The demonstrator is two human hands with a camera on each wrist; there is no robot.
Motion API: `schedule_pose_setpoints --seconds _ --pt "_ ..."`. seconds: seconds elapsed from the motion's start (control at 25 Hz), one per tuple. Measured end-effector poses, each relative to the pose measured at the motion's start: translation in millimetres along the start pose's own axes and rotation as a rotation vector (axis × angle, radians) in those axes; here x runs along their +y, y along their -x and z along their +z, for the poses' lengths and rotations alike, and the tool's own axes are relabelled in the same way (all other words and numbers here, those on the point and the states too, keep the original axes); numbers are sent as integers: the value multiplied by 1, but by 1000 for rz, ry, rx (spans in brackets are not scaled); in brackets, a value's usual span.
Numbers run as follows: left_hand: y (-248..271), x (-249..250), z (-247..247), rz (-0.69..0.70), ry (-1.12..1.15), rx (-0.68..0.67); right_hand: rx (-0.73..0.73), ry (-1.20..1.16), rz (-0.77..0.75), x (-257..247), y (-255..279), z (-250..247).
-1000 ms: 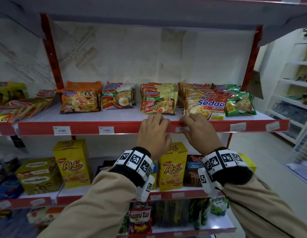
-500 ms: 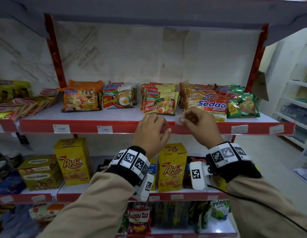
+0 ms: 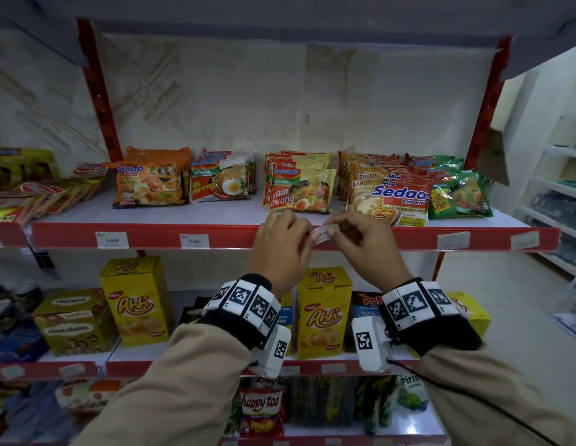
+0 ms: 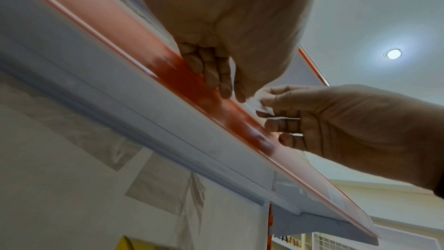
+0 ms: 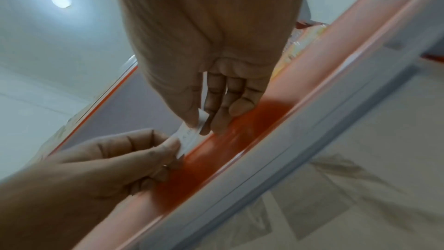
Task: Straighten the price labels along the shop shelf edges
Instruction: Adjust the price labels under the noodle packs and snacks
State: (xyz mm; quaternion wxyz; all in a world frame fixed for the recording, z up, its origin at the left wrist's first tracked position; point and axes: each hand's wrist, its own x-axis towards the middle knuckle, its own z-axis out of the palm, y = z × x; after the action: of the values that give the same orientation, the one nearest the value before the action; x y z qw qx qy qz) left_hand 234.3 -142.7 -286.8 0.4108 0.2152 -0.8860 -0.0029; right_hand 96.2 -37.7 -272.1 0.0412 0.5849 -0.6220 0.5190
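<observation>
a small paper price label (image 3: 322, 235) is pinched at each end by the left hand (image 3: 281, 249) and right hand (image 3: 365, 244) against the red shelf edge (image 3: 151, 236), apparently pulled out; thin and easily torn, it is best gripped by its ends.

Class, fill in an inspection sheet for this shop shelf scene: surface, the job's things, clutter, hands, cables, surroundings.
Surface: red shelf edge, fronted by a clear strip.
Job's things: held price label tilted, pulled out of the strip; two seated labels to its left read 5.000.
Clutter: noodle packets on the shelf; yellow boxes below.
Hands: left hand and right hand each pinch one end of the label.
Cables: black cable from the right wrist.
Surroundings: white racks at right.
</observation>
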Motion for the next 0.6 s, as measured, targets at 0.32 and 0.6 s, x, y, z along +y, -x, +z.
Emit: schedule_pose_setpoints --seconds 0.32,0.6 --pt "-5 -7 -30 47 -86 -174 129 190 -146 -4 -18 0" --pt "-3 -17 -37 -14 -121 -128 31 209 -134 -1 -18 15"
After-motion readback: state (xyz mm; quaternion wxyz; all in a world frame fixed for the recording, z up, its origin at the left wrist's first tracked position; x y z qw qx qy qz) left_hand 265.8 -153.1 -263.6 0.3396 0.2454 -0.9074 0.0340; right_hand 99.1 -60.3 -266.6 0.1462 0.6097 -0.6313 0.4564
